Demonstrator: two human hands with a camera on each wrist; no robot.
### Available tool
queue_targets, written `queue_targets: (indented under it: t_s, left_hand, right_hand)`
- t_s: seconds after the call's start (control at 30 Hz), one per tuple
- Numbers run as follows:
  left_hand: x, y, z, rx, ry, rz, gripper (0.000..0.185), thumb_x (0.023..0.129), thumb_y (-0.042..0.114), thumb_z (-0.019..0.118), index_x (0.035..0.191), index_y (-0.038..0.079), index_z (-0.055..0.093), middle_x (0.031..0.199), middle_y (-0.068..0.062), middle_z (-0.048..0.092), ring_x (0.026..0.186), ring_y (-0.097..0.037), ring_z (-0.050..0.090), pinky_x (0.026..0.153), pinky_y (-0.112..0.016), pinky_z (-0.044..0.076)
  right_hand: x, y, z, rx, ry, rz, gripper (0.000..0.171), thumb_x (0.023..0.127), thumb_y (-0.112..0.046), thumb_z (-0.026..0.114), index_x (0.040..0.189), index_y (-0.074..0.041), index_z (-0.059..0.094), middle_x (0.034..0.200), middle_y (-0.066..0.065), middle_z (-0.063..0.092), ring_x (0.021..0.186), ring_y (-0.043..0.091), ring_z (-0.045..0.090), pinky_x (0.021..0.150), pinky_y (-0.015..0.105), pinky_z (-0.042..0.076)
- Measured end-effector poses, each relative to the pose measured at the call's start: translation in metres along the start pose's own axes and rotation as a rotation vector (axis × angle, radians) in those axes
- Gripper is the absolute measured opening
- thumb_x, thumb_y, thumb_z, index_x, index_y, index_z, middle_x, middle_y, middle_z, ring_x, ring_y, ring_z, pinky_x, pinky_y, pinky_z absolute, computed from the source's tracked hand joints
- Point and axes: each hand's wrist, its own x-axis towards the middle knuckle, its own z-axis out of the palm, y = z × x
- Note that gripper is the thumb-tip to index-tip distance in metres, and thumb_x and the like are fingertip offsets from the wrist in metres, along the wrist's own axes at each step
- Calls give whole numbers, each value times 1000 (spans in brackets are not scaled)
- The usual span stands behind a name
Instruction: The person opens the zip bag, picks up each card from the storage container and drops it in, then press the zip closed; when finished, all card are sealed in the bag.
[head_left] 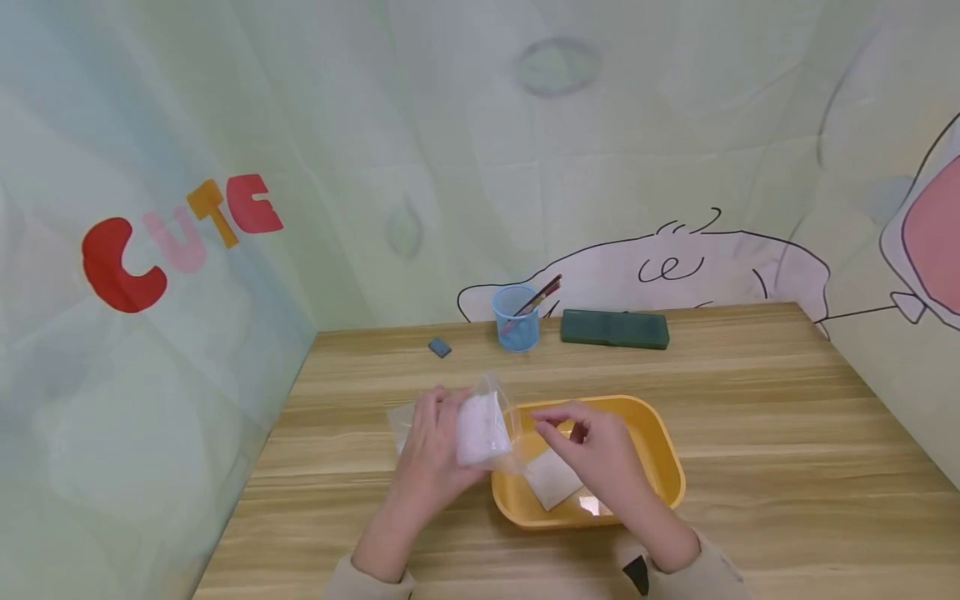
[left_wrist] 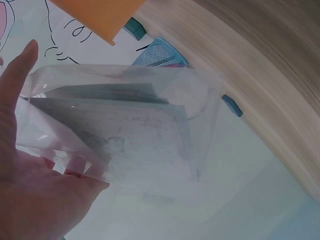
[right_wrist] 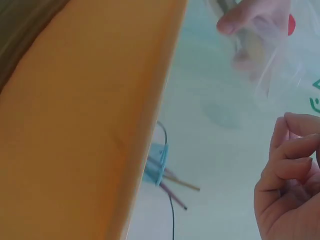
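Observation:
My left hand (head_left: 431, 454) grips a clear plastic bag (head_left: 506, 408) above the left end of an orange tray (head_left: 671, 454). Flat white sheets (left_wrist: 142, 142) show through the plastic in the left wrist view, and the mouth of the bag faces right. Over the tray, my right hand (head_left: 600, 454) has its thumb and forefinger tips drawn together, its other fingers curled. In the right wrist view nothing shows between those fingertips (right_wrist: 286, 116). A white square piece (head_left: 551, 482) lies in the tray below the right hand.
Behind the tray stands a blue mesh pen cup (head_left: 517, 329) with several pens or pencils. A dark green case (head_left: 615, 329) lies right of it, and a small blue-grey block (head_left: 439, 347) left. The wooden table (head_left: 787, 467) meets printed curtains at the back and sides.

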Motion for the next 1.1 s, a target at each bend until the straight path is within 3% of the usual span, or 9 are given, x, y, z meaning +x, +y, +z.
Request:
queue_targets:
  t_s: [0.17,0.3,0.43,0.57,0.77,0.83,1.1]
  left_hand:
    - [-1,-2,-1,-1,-12,-13,100,45,26,94,130,3,45,117,-16,44,118,-34,40,104,-43,36]
    - [-1,-3,0,-3,-6,-4,100,46,25,93,130,3,45,116,-15,43,116,-33,41,103,-43,37]
    - [-1,-3,0,-7,-11,2,100,46,28,93,131,3,45,116,-13,43,114,-30,41,101,-42,39]
    - [1,-1,-2,-13,-26,-6,100,48,29,93,131,3,45,116,-13,44,112,-29,41,100,-41,40]
    - [2,0,-3,-10,-31,-13,101,47,28,94,131,2,46,115,-14,44,110,-29,42,98,-40,41]
    - [2,-1,-2,-15,-28,-7,101,46,28,94,131,2,46,114,-14,44,109,-30,42,97,-40,41]
    - [-1,-1,-2,-28,-20,-3,100,47,27,94,131,1,46,113,-14,44,112,-32,42,100,-42,40]
  right_hand:
    - [1,17,-15,-251,-54,50,8,82,-20,78,89,-19,75,75,-12,62,48,8,41,44,24,37]
    - [-5,31,-21,-474,-210,149,21,79,-27,79,92,-13,72,78,-4,63,56,10,49,48,27,41]
    - [-13,45,-19,-600,-320,235,22,79,-28,77,92,-12,69,82,0,62,62,13,52,48,29,43]
    - [-17,56,-15,-635,-304,265,25,78,-30,77,86,-9,65,76,1,56,58,16,47,46,30,40]
    - [-16,69,-6,-673,-357,338,65,67,-53,81,92,2,57,80,9,48,62,21,50,49,39,46]
    - [-14,72,-3,-681,-378,357,71,65,-56,81,93,4,55,82,11,47,62,22,50,51,41,47]
    - [-6,74,-1,-651,-446,406,48,67,-48,83,72,-9,55,71,7,47,62,21,46,52,33,37]
